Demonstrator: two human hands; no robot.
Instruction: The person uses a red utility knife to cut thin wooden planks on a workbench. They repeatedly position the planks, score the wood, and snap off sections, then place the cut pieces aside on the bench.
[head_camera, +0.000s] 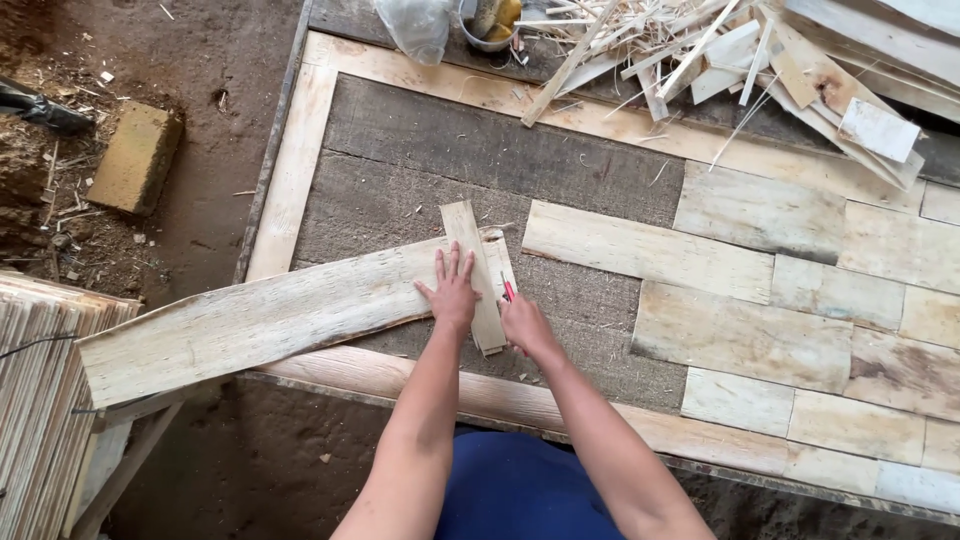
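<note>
A long pale veneer plank (250, 325) lies across the work board, sticking out past its left edge. A short narrow wood strip (470, 250) lies crosswise on the plank's right end. My left hand (450, 290) presses flat on the plank beside that strip, fingers spread. My right hand (525, 325) grips a red-handled cutter (507, 290) against the strip's right edge.
Several veneer pieces (760, 300) are laid like tiles over the grey board (450, 150) at right. A pile of wood scraps (740, 60) and a plastic bag (415, 25) sit at the top. A veneer stack (40, 400) stands at left, a brick (135, 155) on the dirt.
</note>
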